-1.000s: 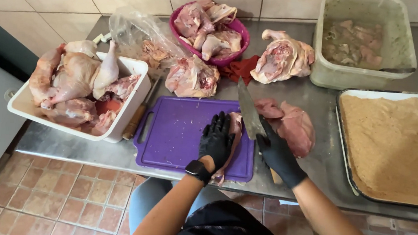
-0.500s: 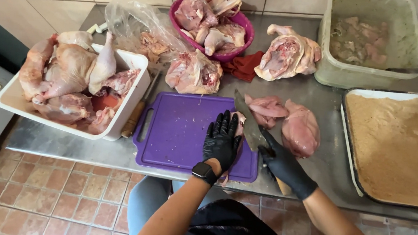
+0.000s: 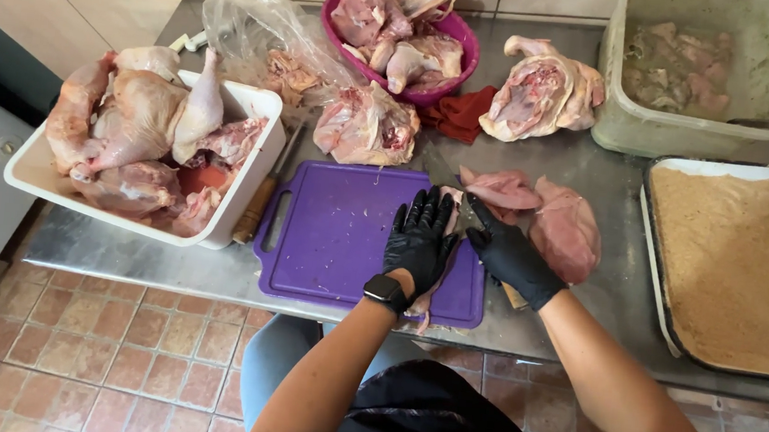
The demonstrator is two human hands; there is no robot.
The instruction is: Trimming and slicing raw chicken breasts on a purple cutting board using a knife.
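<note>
Meat strip: pale raw piece at the right edge of the board, running from beside the blade toward the near edge; mostly hidden under the left hand, its lower end showing below the wrist.
Left hand: black glove, fingers spread nearly flat, pressing down on the meat strip; a black watch on the wrist.
Right hand: black glove, fingers curled closed around the knife handle, just beside the left hand.
Knife: blade angled up and left from the right hand, tip over the board's far right corner; handle mostly covered by the glove.
Board: purple, with a grip slot on its left end, lying on the steel counter near the front edge.
Fillets: pink boneless pieces on the counter just right of the board, touching one another.
Steel rod: wooden-handled, lying between the board and the white tub.
White tub: left of the board, piled with whole raw chickens.
Carcass: split bird just beyond the board's far edge.
Pink bowl: far side, heaped with chicken pieces.
Red cloth: between the bowl and a second opened carcass.
Crumb tray: right end, filled with tan crumbs.
Grey bin: far right, holding scraps.
</note>
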